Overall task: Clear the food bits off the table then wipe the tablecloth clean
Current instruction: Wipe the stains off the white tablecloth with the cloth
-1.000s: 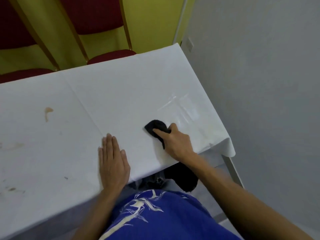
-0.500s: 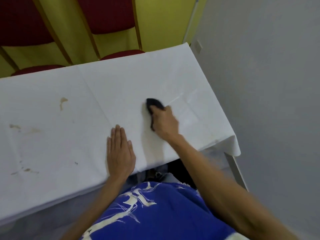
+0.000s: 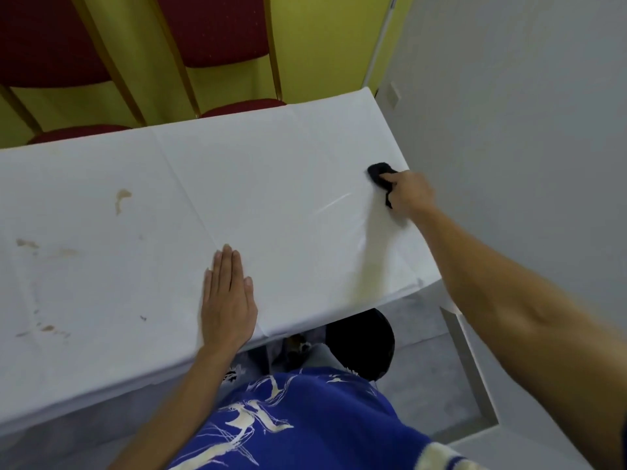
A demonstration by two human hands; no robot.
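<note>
Stains (image 3: 122, 199) on tablecloth (image 3: 271, 184), red chairs (image 3: 217, 28) behind, right hand (image 3: 412, 195) holding cloth (image 3: 378, 171)

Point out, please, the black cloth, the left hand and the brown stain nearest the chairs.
black cloth (image 3: 378, 171), head view, its bare front part.
left hand (image 3: 227, 300), head view, its back.
brown stain (image 3: 120, 197), head view, its middle.

White tablecloth (image 3: 271, 184) spread flat, brown stains (image 3: 122, 198) at left, black cloth (image 3: 378, 173) bunched by far right edge

Red chairs (image 3: 217, 28) before yellow wall (image 3: 315, 45); perhaps a socket (image 3: 393, 93)
</note>
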